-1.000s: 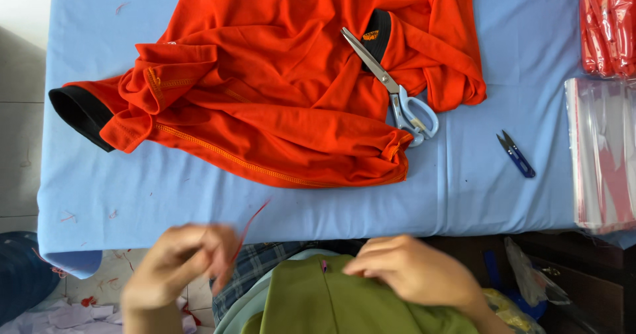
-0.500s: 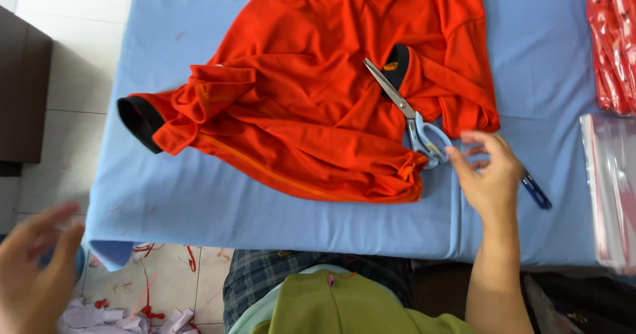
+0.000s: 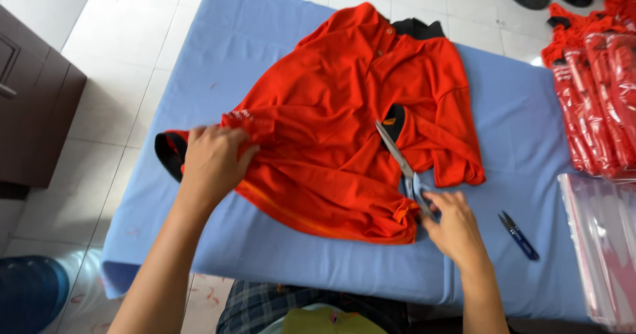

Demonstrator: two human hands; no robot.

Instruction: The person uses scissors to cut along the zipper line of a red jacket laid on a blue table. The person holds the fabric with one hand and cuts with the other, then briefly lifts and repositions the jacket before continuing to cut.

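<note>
White floor tiles point(image 3: 132, 49) surround a table covered with a light blue cloth point(image 3: 265, 254), seen from above.

Orange polo shirt point(image 3: 351, 128): lies crumpled across the middle of the blue cloth, black collar point(image 3: 414, 28) at the far edge, one black-cuffed sleeve point(image 3: 171, 154) extended to the left side.

Left hand point(image 3: 212, 162): rests palm down on the shirt at the sleeve, fingers spread and pressed into the fabric. No pinch or clenched grasp is visible.

Scissors point(image 3: 401, 162): lie on the shirt, blades pointing away from the person, light blue handles at the near hem of the shirt.

Right hand point(image 3: 454, 224): positioned at the scissor handles, fingers curled over them. Whether the fingers pass through the loops cannot be determined.

Thread snips point(image 3: 519, 236): dark blue, flat on the cloth just right of the right hand, not touched.

Clear plastic bags point(image 3: 599, 248): stacked at the right table edge. Beyond them, packed red garments point(image 3: 596, 102) in transparent wrapping.

Dark wooden cabinet point(image 3: 33, 109): stands on the floor at far left.
</note>
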